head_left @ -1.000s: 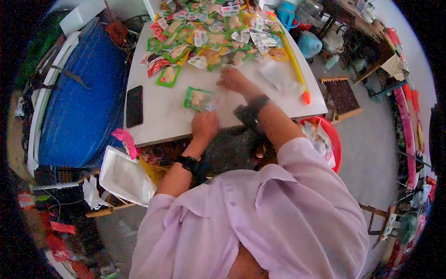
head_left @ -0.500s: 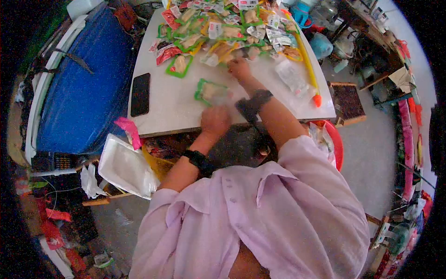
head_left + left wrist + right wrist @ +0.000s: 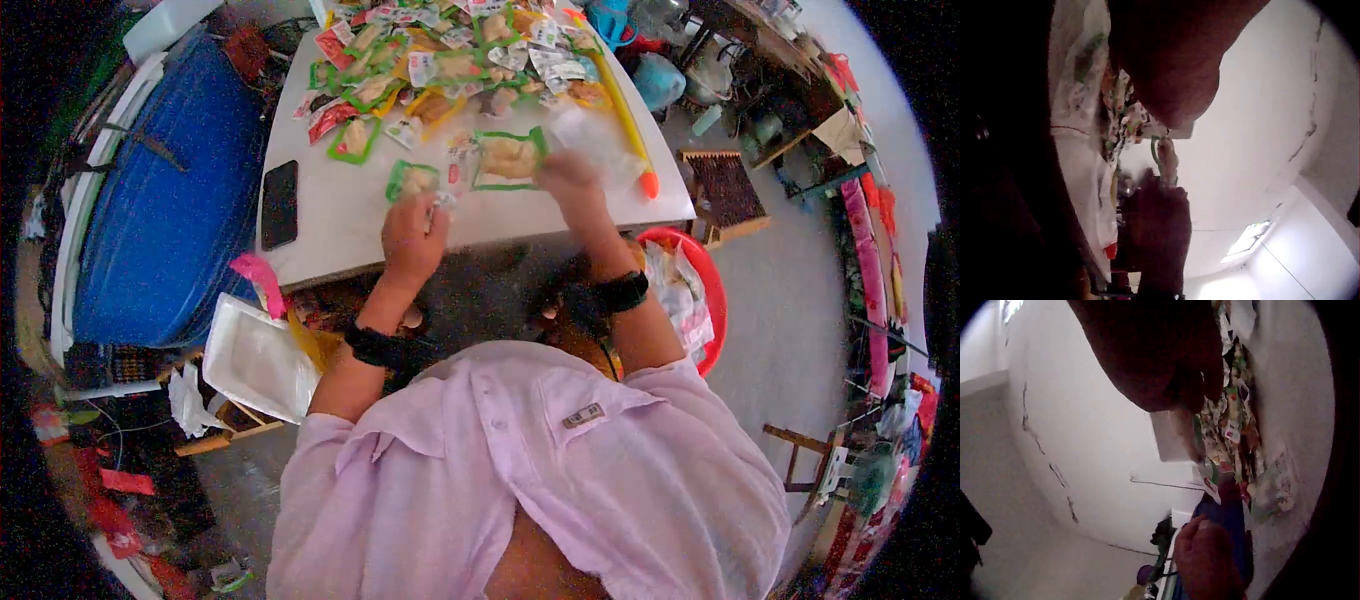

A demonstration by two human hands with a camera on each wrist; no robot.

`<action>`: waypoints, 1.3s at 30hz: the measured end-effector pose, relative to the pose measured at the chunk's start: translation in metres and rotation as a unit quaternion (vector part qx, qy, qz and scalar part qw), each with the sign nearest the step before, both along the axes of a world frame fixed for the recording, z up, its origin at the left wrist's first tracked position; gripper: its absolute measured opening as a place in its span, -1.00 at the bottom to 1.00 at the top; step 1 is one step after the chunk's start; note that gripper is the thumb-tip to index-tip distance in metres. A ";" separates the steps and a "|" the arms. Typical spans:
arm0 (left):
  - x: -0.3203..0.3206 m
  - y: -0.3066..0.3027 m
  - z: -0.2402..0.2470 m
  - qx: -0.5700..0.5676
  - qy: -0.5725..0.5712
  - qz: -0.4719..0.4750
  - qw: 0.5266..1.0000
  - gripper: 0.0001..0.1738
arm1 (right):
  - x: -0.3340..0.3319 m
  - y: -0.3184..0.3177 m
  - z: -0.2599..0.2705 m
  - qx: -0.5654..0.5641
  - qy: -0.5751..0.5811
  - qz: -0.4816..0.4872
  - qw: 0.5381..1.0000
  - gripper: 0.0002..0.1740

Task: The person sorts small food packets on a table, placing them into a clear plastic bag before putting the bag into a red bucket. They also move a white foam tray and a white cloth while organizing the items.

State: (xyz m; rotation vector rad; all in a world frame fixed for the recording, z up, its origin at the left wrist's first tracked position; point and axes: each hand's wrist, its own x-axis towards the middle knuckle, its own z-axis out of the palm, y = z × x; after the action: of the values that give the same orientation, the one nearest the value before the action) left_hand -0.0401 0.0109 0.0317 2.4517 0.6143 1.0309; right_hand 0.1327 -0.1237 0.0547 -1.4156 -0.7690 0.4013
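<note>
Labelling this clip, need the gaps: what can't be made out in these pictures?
Left hand: head view; its own back hides whether the fingers pinch the left green-edged food packet.
Right hand: head view; blur hides finger placement on the right green-edged food packet.
Pile of food packets: head view; the top edge cuts off its far end.
Print on the white labels: head view; too small to read.
</note>
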 end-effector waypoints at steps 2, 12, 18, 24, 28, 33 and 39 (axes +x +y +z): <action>0.001 0.002 0.014 0.082 -0.085 -0.005 0.993 -0.74 | 0.000 -0.008 0.002 0.015 0.051 0.045 0.998 -0.81; 0.012 -0.043 0.002 -0.483 0.135 -0.252 0.827 -0.39 | -0.020 -0.028 -0.002 -0.141 -0.097 0.199 0.965 -0.75; 0.006 -0.061 -0.015 -0.664 -0.012 -0.228 0.712 -0.29 | -0.037 -0.038 -0.022 -0.168 0.088 0.145 0.971 -0.69; 0.030 -0.049 -0.025 -0.634 -0.186 -0.116 0.741 -0.53 | -0.051 -0.042 -0.061 -0.023 0.259 0.225 0.939 -0.65; 0.034 -0.055 -0.009 -0.635 -0.220 -0.102 0.733 -0.53 | -0.075 -0.040 -0.028 -0.056 0.312 0.111 0.942 -0.69; 0.032 -0.040 -0.015 -0.419 -0.128 -0.042 0.898 -0.53 | -0.056 -0.039 -0.023 -0.078 0.283 0.042 0.955 -0.76; 0.021 -0.023 -0.016 0.012 0.198 0.047 0.979 -0.69 | -0.034 -0.051 -0.037 -0.057 0.280 -0.002 0.958 -0.78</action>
State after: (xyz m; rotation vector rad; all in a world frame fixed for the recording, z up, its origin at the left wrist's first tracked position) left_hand -0.0196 -0.0118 0.0161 2.6930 0.8514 0.5830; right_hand 0.0986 -0.1745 0.0179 -1.3162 -0.2829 0.8108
